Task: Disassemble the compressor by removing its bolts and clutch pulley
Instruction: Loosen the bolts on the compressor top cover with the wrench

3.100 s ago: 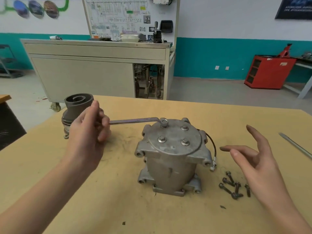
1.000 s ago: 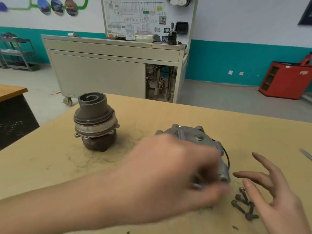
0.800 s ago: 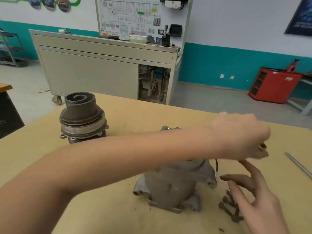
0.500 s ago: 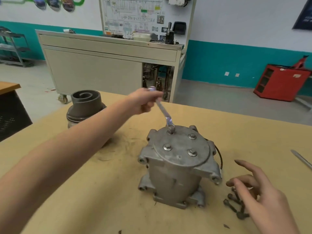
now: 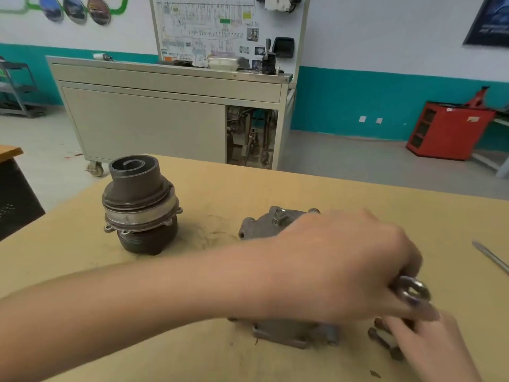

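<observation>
Pulley assembly [image 5: 139, 205] was noted standing upright at the left of the table [image 5: 68, 252], well apart from the work, presumably parked clear of the swing. Compressor [image 5: 264, 224] was set upright mid-table, largely hidden by the left hand [image 5: 344, 266], which was clamped round a wrench [image 5: 413, 289]. The wrench's far ring was seated on a rear cover bolt [image 5: 279, 215], judged mid-turn. Right hand [image 5: 429, 351] was held over loose bolts [image 5: 382, 340] just beside the housing; its grip could not be told. A thin rod [image 5: 490, 257] was seen near the right edge. Open table was left beyond the compressor for the sweep.
</observation>
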A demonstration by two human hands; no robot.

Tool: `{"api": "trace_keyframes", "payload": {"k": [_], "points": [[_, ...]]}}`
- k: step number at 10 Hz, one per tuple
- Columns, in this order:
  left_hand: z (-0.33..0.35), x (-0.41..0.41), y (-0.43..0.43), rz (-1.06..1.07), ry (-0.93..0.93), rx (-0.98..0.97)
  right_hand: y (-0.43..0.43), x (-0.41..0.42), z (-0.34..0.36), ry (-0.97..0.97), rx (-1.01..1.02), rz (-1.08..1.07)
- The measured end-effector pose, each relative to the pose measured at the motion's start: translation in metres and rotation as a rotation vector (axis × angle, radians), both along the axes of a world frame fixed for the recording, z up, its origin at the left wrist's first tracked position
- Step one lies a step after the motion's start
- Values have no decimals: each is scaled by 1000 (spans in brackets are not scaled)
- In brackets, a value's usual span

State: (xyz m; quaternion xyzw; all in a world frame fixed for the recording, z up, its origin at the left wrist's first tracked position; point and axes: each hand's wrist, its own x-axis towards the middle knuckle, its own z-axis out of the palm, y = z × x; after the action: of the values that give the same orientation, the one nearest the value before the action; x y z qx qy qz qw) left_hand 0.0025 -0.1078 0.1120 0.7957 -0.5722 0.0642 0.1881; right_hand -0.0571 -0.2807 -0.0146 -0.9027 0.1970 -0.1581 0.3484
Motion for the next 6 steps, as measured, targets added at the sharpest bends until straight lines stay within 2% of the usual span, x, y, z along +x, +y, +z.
{"api": "trace_keyframes", "payload": {"k": [1, 2, 3, 4, 5, 6], "points": [[8, 41, -76, 62, 16, 190, -5, 3, -3, 36, -13, 6], [5, 110, -112, 312, 195, 181, -10, 5, -4, 9, -19, -6], [-10, 183, -68, 550, 457, -24, -12, 3, -3, -9, -33, 11], [-30, 207, 22, 643, 909, -406, -12, 0, 0, -29, -42, 41], [-45, 167, 96, 482, 1232, -953, -7, -5, 3, -89, -65, 44], [-36, 88, 135, 363, 1144, -1073, 0, -8, 3, -103, -108, 56]]}}
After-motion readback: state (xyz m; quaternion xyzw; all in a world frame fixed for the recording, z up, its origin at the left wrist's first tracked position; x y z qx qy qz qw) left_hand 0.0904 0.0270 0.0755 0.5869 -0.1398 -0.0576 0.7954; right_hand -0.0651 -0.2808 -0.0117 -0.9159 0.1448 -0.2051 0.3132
